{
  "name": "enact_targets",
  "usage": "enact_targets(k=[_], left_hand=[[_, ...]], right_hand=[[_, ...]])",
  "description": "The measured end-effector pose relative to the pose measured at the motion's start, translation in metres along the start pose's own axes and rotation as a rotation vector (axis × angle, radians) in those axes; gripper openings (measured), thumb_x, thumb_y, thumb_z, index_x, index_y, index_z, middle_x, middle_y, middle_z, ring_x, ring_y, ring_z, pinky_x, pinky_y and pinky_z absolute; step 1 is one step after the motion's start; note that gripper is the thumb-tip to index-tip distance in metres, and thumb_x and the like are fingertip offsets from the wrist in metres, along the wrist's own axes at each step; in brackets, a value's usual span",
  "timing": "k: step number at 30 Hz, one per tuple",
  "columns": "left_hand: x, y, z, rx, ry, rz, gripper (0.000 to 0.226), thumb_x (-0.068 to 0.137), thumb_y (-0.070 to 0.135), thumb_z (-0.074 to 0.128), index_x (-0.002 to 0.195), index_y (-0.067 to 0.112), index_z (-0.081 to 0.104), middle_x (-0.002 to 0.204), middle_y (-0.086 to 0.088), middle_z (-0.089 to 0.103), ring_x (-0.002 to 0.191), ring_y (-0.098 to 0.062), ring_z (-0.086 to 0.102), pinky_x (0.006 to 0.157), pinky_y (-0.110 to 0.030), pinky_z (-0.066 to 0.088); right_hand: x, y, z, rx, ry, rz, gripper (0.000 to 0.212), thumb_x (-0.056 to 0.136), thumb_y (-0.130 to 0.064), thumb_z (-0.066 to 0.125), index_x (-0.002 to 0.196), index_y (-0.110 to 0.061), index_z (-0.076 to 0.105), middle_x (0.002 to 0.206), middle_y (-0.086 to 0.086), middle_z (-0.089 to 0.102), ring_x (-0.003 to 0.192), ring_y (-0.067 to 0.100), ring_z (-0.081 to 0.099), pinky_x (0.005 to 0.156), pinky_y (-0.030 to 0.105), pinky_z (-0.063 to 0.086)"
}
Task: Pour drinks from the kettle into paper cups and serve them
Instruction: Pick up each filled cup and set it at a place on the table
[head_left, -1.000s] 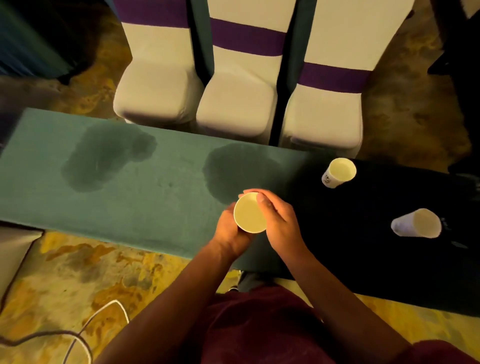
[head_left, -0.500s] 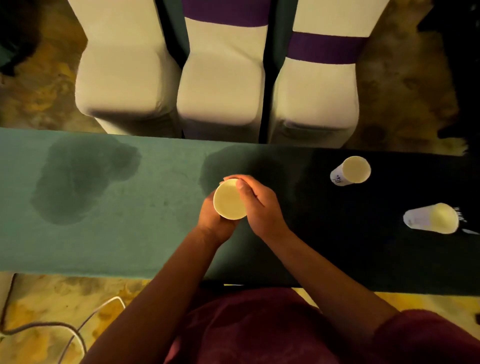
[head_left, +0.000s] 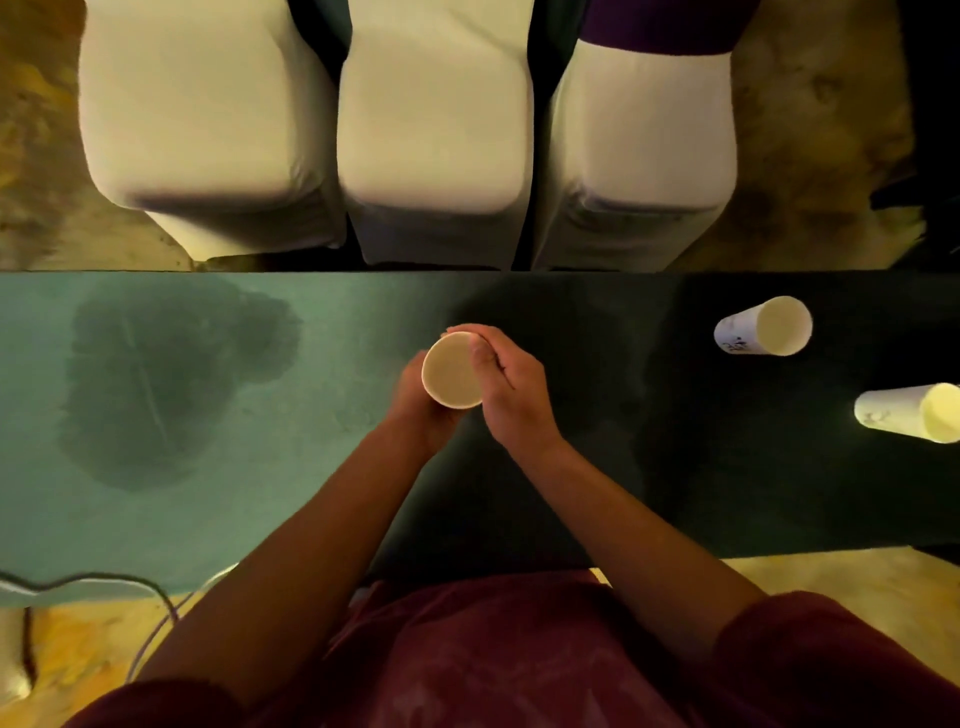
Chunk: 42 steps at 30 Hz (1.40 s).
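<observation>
A white paper cup (head_left: 451, 370) stands upright over the middle of the green cloth-covered table (head_left: 311, 493), and its inside looks empty. My left hand (head_left: 418, 410) wraps its left and lower side. My right hand (head_left: 511, 395) grips its right side, thumb over the rim. Two more paper cups stand on the dark right part of the table: one (head_left: 763, 326) near the far edge, another (head_left: 909, 413) at the right border. No kettle is in view.
Three white-covered chairs (head_left: 436, 119) with purple bands stand close behind the table's far edge. A large dark wet stain (head_left: 156, 379) marks the cloth on the left. A cable (head_left: 156, 608) runs over the yellow patterned floor at the lower left.
The head camera has tilted down and closer, so the chairs fill the top. Both hands keep hold of the cup, which stays over the table's middle.
</observation>
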<state>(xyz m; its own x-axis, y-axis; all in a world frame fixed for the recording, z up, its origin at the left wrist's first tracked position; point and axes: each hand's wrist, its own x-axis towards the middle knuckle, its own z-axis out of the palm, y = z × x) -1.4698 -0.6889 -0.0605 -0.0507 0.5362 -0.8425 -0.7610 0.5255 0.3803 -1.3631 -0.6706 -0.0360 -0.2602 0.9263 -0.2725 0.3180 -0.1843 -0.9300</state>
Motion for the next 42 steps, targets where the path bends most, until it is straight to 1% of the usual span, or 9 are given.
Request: enact_targets(k=[5, 11, 15, 23, 29, 32, 36, 40, 42], left_hand=[[0.014, 0.012, -0.008, 0.024, 0.025, -0.129, 0.026, 0.1, 0.021, 0.048, 0.119, 0.006, 0.058, 0.102, -0.015, 0.065, 0.089, -0.026, 0.066, 0.059, -0.033, 0.059], [0.016, 0.018, -0.046, 0.032, 0.088, -0.261, 0.034, 0.101, 0.017, 0.032, 0.106, -0.002, 0.06, 0.107, -0.023, 0.069, 0.094, -0.035, 0.069, 0.086, -0.043, 0.057], [0.016, 0.015, -0.061, 0.058, 0.076, -0.31, 0.041, 0.102, 0.021, 0.03, 0.115, -0.001, 0.062, 0.109, -0.021, 0.071, 0.095, -0.034, 0.071, 0.082, -0.04, 0.06], [0.01, 0.011, -0.065, 0.125, 0.074, -0.299, 0.039, 0.103, 0.022, 0.028, 0.113, 0.002, 0.061, 0.107, -0.02, 0.072, 0.093, -0.032, 0.072, 0.077, -0.037, 0.061], [-0.004, 0.007, -0.064, 0.176, 0.111, -0.255, 0.041, 0.101, 0.02, 0.034, 0.067, 0.008, 0.052, 0.097, -0.023, 0.073, 0.086, -0.034, 0.073, 0.081, -0.042, 0.059], [-0.013, 0.0, -0.061, 0.216, 0.089, -0.231, 0.044, 0.1, 0.02, 0.035, 0.058, 0.011, 0.041, 0.091, -0.021, 0.075, 0.085, -0.034, 0.073, 0.082, -0.042, 0.059], [-0.02, -0.022, -0.048, 0.313, 0.033, -0.209, 0.047, 0.1, 0.021, 0.036, 0.054, 0.012, 0.038, 0.102, -0.028, 0.072, 0.084, -0.036, 0.072, 0.081, -0.042, 0.057], [-0.027, -0.05, -0.023, 0.435, 0.017, -0.201, 0.046, 0.101, 0.022, 0.036, 0.057, 0.013, 0.038, 0.1, -0.027, 0.072, 0.078, -0.033, 0.071, 0.079, -0.04, 0.057], [-0.033, -0.066, -0.006, 0.47, 0.009, -0.207, 0.046, 0.103, 0.024, 0.036, 0.059, 0.011, 0.043, 0.097, -0.023, 0.074, 0.076, -0.031, 0.071, 0.079, -0.039, 0.057]], right_hand=[[0.02, 0.012, 0.007, -0.056, 0.067, 0.048, 0.031, 0.106, -0.022, 0.045, 0.119, -0.011, 0.07, 0.114, 0.0, 0.074, 0.105, 0.009, 0.068, 0.089, 0.024, 0.053], [0.035, 0.026, 0.016, -0.119, 0.018, 0.075, 0.032, 0.106, -0.028, 0.043, 0.125, -0.018, 0.067, 0.119, -0.01, 0.069, 0.107, 0.0, 0.063, 0.087, 0.021, 0.052], [0.038, 0.03, 0.019, -0.143, -0.012, 0.099, 0.031, 0.107, -0.028, 0.044, 0.128, -0.022, 0.065, 0.116, -0.022, 0.063, 0.105, -0.014, 0.058, 0.087, 0.013, 0.048], [0.041, 0.027, 0.011, -0.232, -0.072, 0.194, 0.041, 0.107, -0.042, 0.038, 0.137, -0.022, 0.056, 0.12, -0.005, 0.061, 0.1, 0.001, 0.057, 0.081, 0.017, 0.045], [0.031, 0.017, 0.002, -0.218, -0.033, 0.219, 0.046, 0.108, -0.044, 0.032, 0.14, -0.017, 0.051, 0.116, -0.004, 0.058, 0.101, 0.007, 0.056, 0.078, 0.01, 0.038], [0.014, 0.02, -0.012, -0.218, 0.051, 0.195, 0.047, 0.107, -0.045, 0.032, 0.141, -0.017, 0.05, 0.125, -0.002, 0.061, 0.115, 0.011, 0.056, 0.091, 0.018, 0.04], [-0.024, 0.022, -0.038, -0.173, 0.161, 0.188, 0.037, 0.106, -0.046, 0.033, 0.132, -0.027, 0.053, 0.11, -0.02, 0.06, 0.112, 0.008, 0.061, 0.094, 0.019, 0.044], [-0.065, 0.041, -0.058, -0.125, 0.269, 0.256, 0.058, 0.096, -0.065, 0.032, 0.135, -0.028, 0.054, 0.129, -0.005, 0.063, 0.123, 0.012, 0.06, 0.108, 0.044, 0.047], [-0.085, 0.049, -0.072, -0.101, 0.298, 0.276, 0.044, 0.094, -0.065, 0.034, 0.122, -0.039, 0.056, 0.12, -0.009, 0.066, 0.116, 0.01, 0.063, 0.104, 0.047, 0.049]])
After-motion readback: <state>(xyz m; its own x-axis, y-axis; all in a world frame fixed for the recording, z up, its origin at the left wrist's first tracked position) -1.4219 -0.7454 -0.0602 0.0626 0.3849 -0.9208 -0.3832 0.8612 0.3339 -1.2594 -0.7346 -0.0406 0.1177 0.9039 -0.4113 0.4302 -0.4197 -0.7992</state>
